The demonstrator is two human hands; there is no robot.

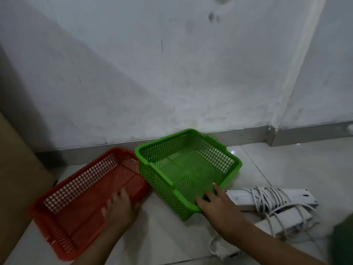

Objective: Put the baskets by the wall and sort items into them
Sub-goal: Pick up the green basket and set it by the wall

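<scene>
- Red basket point(84, 197) on the tiled floor point(286, 169), left side, far end near the wall point(152, 83); blurred.
- Left hand point(119, 209) over its near-right rim, fingers spread inside; hold unclear, cannot tell.
- Green basket point(187, 169) just right of the red one, touching it, tilted.
- Right hand point(217, 205) clamped on the green basket's near corner.
- White power strips point(271, 203), cord-wrapped, near right on the floor.
</scene>
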